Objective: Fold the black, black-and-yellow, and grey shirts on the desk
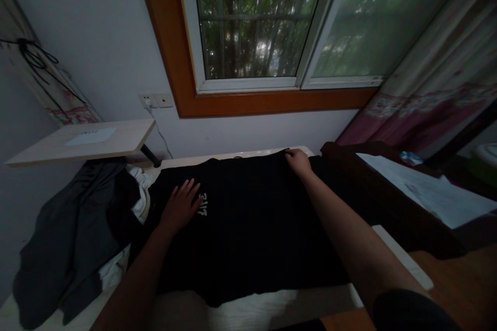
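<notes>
Black garment [248,217] lies under palm-down left hand [181,206].

Can read none for certain | white print [203,205] on black cloth [252,227] | blurred writing [90,133] on shelf paper [104,136] | faint marks [418,188] on larger sheet [446,201]

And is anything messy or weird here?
Just the clothes heap on the picture's left: its grey and white pieces are bunched together, while the black garment lies spread out under the left hand. I see no spill.
</notes>
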The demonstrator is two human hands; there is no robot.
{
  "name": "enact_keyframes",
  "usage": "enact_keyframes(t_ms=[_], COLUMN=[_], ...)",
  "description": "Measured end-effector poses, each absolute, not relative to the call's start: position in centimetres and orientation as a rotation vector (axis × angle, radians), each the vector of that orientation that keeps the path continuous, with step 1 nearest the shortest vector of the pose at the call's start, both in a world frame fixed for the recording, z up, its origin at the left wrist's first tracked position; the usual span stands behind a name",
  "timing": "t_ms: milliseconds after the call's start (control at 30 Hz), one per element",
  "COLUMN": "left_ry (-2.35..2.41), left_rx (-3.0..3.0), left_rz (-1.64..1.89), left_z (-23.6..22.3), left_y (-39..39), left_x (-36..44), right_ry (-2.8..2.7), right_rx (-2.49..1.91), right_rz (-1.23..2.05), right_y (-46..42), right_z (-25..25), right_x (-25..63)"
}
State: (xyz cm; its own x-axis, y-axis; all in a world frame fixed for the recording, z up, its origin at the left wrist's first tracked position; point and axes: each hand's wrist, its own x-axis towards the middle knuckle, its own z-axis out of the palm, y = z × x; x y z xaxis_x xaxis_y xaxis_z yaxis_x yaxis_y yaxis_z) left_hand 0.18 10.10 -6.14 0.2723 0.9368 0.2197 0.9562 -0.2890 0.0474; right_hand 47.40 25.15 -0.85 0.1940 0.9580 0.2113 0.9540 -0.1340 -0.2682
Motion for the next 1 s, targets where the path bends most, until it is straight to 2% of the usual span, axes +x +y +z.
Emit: enact_keyframes(t_ms=[233,467,633,833,1000], left_ry=[-1.825,-1.828,-1.831,-1.814,-1.743], left_rx=[-2.425,-2.427,-2.44,-2.477,-2.465], left_rz=[-0.294,-0.298,-0.328,-0.485,-0.608], left_z=[-6.1,-5.9,-5.7,-5.5,-4.0], left_y=[10.1,9.9,9.9,9.4,6.9], left_x=[0.2,0.3,0.3,0.2,0.3], right_ry=[-1.873,-1.943,-2.114,-2.417,-2.432], right_rx=[-2.148,-2.265,-2.01,-1.72,-1.649], right_rz=[-0.037,-0.337,-0.559,-0.308,-0.181], right_y=[25.1,23.3,21.8,21.7,22.3], right_z=[-1.4,-1.7,-1.6,-1.9,-3.4], right_x=[47.2,45.3,42.7,38.7,37.8])
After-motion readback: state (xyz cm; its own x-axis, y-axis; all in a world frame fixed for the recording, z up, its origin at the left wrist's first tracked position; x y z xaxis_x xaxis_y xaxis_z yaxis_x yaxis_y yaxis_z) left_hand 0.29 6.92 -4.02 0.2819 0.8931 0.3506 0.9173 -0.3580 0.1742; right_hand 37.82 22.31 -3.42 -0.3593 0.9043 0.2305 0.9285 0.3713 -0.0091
